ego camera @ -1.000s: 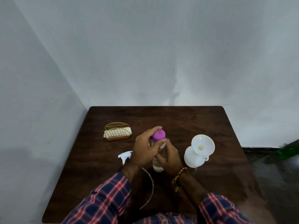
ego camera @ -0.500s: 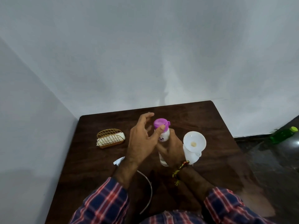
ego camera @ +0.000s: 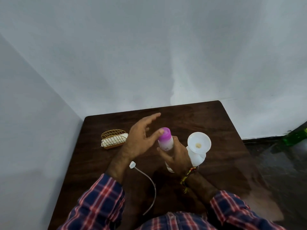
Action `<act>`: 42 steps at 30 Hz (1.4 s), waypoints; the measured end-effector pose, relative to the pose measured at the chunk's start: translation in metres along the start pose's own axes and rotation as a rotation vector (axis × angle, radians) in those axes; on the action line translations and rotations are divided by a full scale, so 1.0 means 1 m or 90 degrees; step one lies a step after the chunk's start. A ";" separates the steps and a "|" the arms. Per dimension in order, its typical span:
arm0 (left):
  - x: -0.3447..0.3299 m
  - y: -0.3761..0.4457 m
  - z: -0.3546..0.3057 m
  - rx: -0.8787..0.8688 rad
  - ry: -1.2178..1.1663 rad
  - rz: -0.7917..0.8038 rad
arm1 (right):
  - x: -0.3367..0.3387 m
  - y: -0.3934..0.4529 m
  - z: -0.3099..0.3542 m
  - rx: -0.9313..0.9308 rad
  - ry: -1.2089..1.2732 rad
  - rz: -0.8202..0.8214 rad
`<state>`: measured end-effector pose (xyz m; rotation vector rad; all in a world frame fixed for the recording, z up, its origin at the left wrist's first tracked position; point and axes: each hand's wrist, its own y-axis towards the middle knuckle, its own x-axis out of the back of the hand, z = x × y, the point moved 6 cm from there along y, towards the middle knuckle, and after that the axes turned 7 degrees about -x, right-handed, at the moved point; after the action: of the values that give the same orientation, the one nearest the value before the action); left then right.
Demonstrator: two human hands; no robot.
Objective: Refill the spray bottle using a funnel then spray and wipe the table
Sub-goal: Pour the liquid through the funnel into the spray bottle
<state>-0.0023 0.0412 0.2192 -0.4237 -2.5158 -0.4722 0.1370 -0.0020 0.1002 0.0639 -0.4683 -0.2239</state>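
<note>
Funnel (ego camera: 199,144) sits white and wide-mouthed in the neck of a white spray bottle (ego camera: 196,158), upright on the dark wooden surface (ego camera: 216,123). Just left of the funnel, the right hand (ego camera: 178,155) grips a small clear refill bottle (ego camera: 165,144) with a purple cap (ego camera: 165,133) — fingers curled round its body, held above the surface and tilted. Left of that bottle the left hand (ego camera: 141,140) hovers with fingers spread and straight, its thumb tip touching the purple cap. Nearer the person than the funnel, the detached spray head (ego camera: 132,164) lies with its long curved dip tube (ego camera: 150,185). Far left of the funnel stands a gold wire holder (ego camera: 113,141) with a white cloth (ego camera: 123,136) in it.
</note>
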 end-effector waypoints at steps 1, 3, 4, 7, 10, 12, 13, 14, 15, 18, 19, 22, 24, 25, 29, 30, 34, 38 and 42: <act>-0.007 -0.002 -0.001 -0.007 -0.024 0.083 | 0.000 0.000 0.000 -0.002 0.006 0.006; -0.010 -0.004 0.000 -0.002 0.012 0.095 | -0.003 -0.001 0.001 0.010 0.004 0.019; -0.004 -0.004 0.000 0.007 0.049 0.051 | -0.003 -0.002 0.003 0.019 0.004 0.025; -0.004 -0.005 -0.001 -0.014 0.069 0.087 | -0.001 -0.005 0.001 0.014 0.021 0.032; -0.022 -0.010 0.003 -0.028 0.066 0.204 | -0.001 -0.009 -0.001 0.014 0.007 0.035; -0.018 -0.008 0.004 0.003 0.151 0.137 | -0.001 -0.013 -0.002 0.016 0.001 0.027; -0.016 -0.008 0.003 0.010 0.183 0.108 | 0.000 -0.015 -0.003 0.013 0.011 0.030; -0.016 -0.008 0.002 0.006 0.169 0.111 | 0.000 -0.016 -0.003 0.010 0.023 0.037; -0.021 -0.008 0.001 -0.003 0.129 0.149 | 0.000 -0.016 -0.005 0.008 0.031 0.045; -0.035 -0.011 0.001 -0.036 0.042 0.266 | -0.001 -0.018 -0.006 0.020 0.031 0.066; -0.036 -0.011 0.002 -0.038 0.046 0.268 | -0.001 -0.019 -0.006 0.021 0.028 0.069; -0.035 -0.010 0.002 -0.036 0.053 0.214 | 0.001 -0.023 -0.010 0.010 0.014 0.076; -0.023 -0.009 0.001 -0.021 -0.004 0.125 | 0.005 -0.026 -0.014 -0.001 0.005 0.062; -0.015 -0.009 0.003 0.000 -0.045 0.071 | 0.007 -0.027 -0.015 -0.003 0.001 0.049; -0.016 -0.021 0.035 0.134 -0.218 -0.043 | 0.017 -0.039 -0.021 -0.024 0.007 0.011; -0.025 -0.028 0.050 0.167 -0.245 -0.055 | 0.020 -0.041 -0.023 -0.031 0.013 0.005; -0.072 -0.060 0.117 0.261 -0.158 -0.012 | 0.031 -0.050 -0.031 -0.045 0.029 -0.017; -0.099 -0.081 0.160 0.333 -0.059 -0.040 | 0.045 -0.064 -0.041 -0.076 0.022 -0.038; -0.114 -0.080 0.176 0.345 0.044 0.015 | 0.061 -0.078 -0.049 -0.101 0.012 -0.061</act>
<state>-0.0209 0.0200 -0.0028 -0.2186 -2.4373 0.2047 0.1964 -0.0914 0.0742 -0.0672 -0.4271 -0.3541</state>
